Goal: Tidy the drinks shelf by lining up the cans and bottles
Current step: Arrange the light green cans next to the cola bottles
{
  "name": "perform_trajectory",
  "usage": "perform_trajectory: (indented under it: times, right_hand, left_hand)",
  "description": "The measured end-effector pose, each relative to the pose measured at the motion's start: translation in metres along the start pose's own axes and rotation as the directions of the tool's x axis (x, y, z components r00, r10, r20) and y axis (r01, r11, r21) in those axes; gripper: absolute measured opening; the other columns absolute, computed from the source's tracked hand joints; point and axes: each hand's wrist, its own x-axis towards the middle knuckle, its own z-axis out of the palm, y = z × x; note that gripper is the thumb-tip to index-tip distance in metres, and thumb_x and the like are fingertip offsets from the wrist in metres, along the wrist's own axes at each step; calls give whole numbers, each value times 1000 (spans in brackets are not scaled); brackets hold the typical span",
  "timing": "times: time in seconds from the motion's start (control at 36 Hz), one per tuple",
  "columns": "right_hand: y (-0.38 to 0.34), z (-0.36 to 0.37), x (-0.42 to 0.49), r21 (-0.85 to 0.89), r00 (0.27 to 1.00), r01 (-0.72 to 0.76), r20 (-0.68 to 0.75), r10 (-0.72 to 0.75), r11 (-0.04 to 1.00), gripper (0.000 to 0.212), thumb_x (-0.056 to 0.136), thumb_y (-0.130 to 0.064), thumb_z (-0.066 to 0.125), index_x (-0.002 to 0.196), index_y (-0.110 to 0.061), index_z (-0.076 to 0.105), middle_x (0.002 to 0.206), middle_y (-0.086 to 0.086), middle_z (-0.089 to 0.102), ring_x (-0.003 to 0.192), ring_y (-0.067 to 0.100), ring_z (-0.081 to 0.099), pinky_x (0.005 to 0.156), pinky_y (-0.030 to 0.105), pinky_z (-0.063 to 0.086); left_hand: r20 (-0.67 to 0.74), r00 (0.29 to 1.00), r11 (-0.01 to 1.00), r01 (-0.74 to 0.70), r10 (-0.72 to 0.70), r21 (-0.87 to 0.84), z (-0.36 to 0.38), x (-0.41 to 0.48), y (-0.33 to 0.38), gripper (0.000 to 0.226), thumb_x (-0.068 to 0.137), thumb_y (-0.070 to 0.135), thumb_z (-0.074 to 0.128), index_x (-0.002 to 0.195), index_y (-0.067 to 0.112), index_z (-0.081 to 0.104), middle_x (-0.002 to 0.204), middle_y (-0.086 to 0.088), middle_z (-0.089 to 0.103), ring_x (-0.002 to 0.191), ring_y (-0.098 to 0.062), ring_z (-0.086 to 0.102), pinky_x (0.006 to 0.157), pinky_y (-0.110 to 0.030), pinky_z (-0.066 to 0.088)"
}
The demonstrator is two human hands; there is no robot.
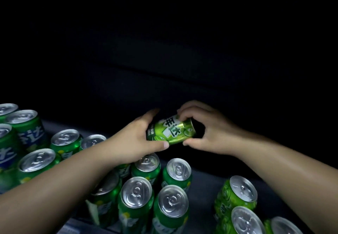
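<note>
Head view, and you've got a light-green can (pixel 171 130) lying on its side in the air, both hands on it, above and behind the standing cans. Your left hand (pixel 135 138) wraps one end, thumb pinching along the near side; your right hand (pixel 206 133) pinches the other end, fingertips curled over the top edge and thumb under. Below sits a cluster of dark-green cans (pixel 153 193), upright, loosely grouped rather than in rows. To the right, two light-green cans (pixel 237 197) like yours stand on the shelf (pixel 203 178), with bare floor between the groups. I'd say the job now is to turn it upright before lowering it, label towards you, and set it with the matching pair on the right. Keep it clear of the tops beneath; a knock could topple neighbours. The back of the shelf is too dark to read.
</note>
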Motion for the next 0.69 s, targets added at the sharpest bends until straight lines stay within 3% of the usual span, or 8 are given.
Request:
perform_trajectory:
  times: [0.11,0.17,0.22,0.28,0.36,0.47,0.61,0.69]
  right_hand:
    - [-27,-13,-4,-66,996,68,-57,-72,995,51,69,-2,85,115,-5,61,120,12,59,117,20,56,99,27,46]
    - [-36,-18,-9,-110,997,19,-67,-26,994,64,72,-5,83,129,-13,55,130,9,56,125,15,52,107,25,42]
    - [-44,-20,-14,-110,986,-136,-111,124,984,82,73,-14,85,141,-34,42,141,-3,48,132,7,45,112,26,38]
    - [-53,-21,-17,1,926,-338,-179,333,941,91,70,-23,89,136,-51,33,140,-14,46,131,3,47,110,32,44]
    - [-65,-24,-22,308,820,-464,-208,534,831,70,68,-15,91,115,-39,45,118,-11,63,107,9,67,93,39,57]
    - [-85,-30,-38,525,787,-446,-156,597,725,45,80,-3,79,107,-28,52,99,-2,74,92,10,74,80,24,57]
    - [-112,-32,-66,635,736,-389,-223,640,668,70,74,-10,83,133,-19,46,116,3,72,106,19,72,89,36,59]
    - [-125,-34,-84,631,710,-353,-300,637,691,66,72,-9,82,129,-24,51,116,1,71,105,19,71,79,39,60]
  left_hand:
    - [-32,990,987,-136,134,-86,-1,-5,11,73,59,53,81,125,45,53,111,15,68,100,-1,66,86,-31,55]
    - [-103,982,984,-167,160,-64,-3,-9,17,66,54,57,82,113,56,52,107,17,67,98,0,65,84,-29,55]
    - [-160,976,986,-160,151,-45,-5,-13,22,69,50,62,81,112,56,50,108,15,65,97,-1,64,83,-32,56]
    - [-191,972,988,-150,140,-41,-6,-17,27,74,48,65,80,113,55,46,109,15,63,97,-1,63,81,-31,55]
    - [-227,961,981,-180,160,-71,-7,-22,39,66,49,62,84,102,58,45,104,16,63,90,3,62,73,-22,50]
    - [-233,955,975,-207,184,-81,-5,-27,62,69,46,66,82,103,49,47,99,16,63,85,7,60,68,-23,49]
    - [-201,953,966,-246,227,-78,20,-36,91,73,41,75,74,101,48,42,97,18,61,86,4,60,74,-34,54]
    - [-196,946,955,-279,257,-99,44,-46,108,75,40,75,74,101,46,41,94,17,62,81,1,61,70,-38,54]
